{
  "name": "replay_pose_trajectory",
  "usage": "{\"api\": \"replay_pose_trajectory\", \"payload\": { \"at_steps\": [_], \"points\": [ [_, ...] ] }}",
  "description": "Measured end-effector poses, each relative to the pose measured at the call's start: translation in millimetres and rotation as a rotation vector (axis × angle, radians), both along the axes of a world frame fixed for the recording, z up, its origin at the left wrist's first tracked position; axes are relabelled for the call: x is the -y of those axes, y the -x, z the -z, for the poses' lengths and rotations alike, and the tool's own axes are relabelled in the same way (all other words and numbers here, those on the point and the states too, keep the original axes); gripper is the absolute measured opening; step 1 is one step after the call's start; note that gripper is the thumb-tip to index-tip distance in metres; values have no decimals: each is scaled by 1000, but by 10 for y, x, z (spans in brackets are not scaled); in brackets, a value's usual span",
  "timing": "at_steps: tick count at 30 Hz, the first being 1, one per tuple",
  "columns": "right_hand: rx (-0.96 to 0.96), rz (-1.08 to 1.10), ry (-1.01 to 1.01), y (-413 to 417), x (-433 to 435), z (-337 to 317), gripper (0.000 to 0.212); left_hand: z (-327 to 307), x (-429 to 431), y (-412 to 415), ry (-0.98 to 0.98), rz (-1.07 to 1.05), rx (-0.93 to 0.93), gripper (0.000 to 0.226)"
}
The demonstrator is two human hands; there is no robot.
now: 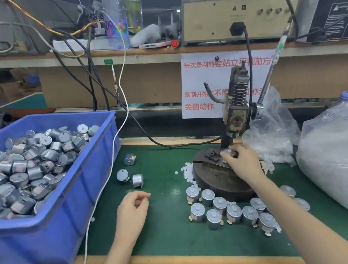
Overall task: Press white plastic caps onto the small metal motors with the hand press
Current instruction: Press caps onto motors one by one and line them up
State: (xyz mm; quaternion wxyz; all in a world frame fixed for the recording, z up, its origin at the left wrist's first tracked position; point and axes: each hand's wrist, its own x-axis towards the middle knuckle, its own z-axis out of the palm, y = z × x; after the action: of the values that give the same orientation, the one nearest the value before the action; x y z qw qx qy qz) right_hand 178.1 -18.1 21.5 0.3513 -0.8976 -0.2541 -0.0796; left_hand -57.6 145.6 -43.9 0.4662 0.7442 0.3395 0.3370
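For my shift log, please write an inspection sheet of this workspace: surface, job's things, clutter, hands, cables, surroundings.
Surface: green mat.
Job's things: hand press; blue bin full of motors; capped motors standing before the press; loose white caps.
Clutter: three loose motors; plastic bags at right.
Hands: right hand grips a motor on the press; left hand seems to pinch a white cap.
Cables: black cables, white cable hang from the shelf.
Surroundings: shelf with beige box, bottles; paper notice.

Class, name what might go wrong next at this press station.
The right hand grips the motor beneath the press ram; pulling the lever now could crush that hand. The right forearm crosses above the capped motors and may topple them. The left hand could drop its pinched white cap.
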Motion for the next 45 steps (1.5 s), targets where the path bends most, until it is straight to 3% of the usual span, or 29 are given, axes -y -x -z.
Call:
{"api": "replay_pose_trajectory", "payload": {
  "at_steps": [6,11,15,19,27,31,37,41,45],
  "points": [
    [221,43,189,69,-47,46,39,14,-12,-6,16,3,0,31],
    [115,-376,37,490,-99,21,37,19,-25,-9,9,0,-4,30],
    [61,-518,-13,872,-238,77,32,18,-14,-8,8,11,-7,30],
    [139,-639,194,1077,-371,188,35,21,-26,-2,-20,4,-15,32],
    [321,-569,492,1065,-368,394,35,24,-32,-30,-31,-8,-21,30],
    [190,-552,466,996,-634,245,48,21,-34,-35,14,-27,10,32],
    [64,-379,576,787,-1110,135,30,16,-23,-26,-6,-31,-7,31],
    [72,-287,657,774,-1212,200,20,26,-25,-27,1,-30,-4,29],
    [126,-276,668,771,-1218,229,25,28,-36,-29,9,-35,9,31]
  ]
}}
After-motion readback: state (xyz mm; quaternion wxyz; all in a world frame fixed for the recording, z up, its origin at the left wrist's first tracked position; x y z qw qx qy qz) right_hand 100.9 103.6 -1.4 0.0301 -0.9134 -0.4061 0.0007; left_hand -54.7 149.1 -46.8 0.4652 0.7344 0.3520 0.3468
